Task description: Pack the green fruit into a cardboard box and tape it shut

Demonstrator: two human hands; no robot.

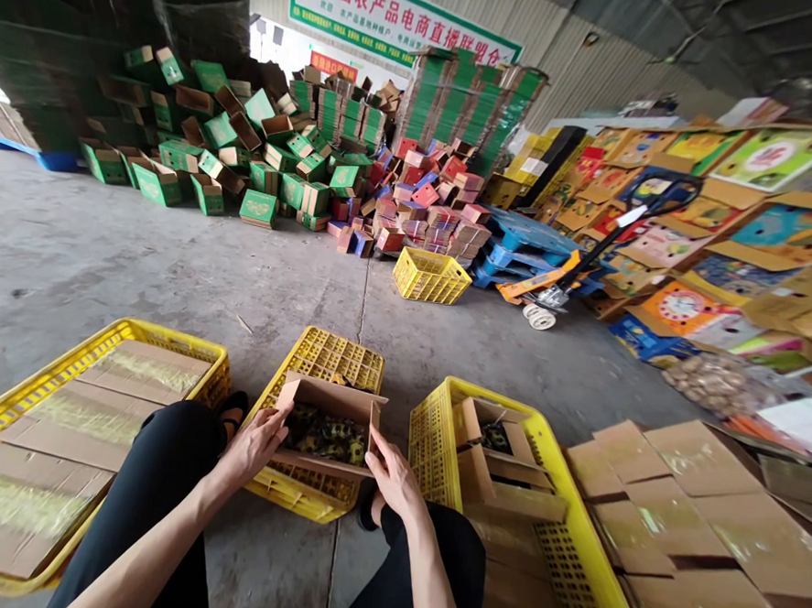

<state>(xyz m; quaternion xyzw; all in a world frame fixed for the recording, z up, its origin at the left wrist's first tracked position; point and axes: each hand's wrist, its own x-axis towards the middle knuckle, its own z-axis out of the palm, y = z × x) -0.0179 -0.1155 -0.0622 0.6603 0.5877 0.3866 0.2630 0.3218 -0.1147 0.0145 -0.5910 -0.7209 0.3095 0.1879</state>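
An open cardboard box (335, 397) sits on an upturned yellow plastic crate (321, 346) between my knees. Inside it lie dark packets (325, 435) with yellow-green patches; what they contain I cannot make out. My left hand (260, 442) holds the box's left end, thumb on the near side and fingers along the edge. At the opposite end, my right hand (394, 468) grips the right side, fingers against the raised end panel.
To my left, a yellow crate (227, 366) holds taped cartons (69, 419). At right, another yellow crate (543, 421) contains open boxes, beside stacked taped cartons (681, 532). Farther off stand a small yellow crate (431, 283), a pallet jack (551, 290), blue pallets (520, 233) and heaped green boxes (257, 205).
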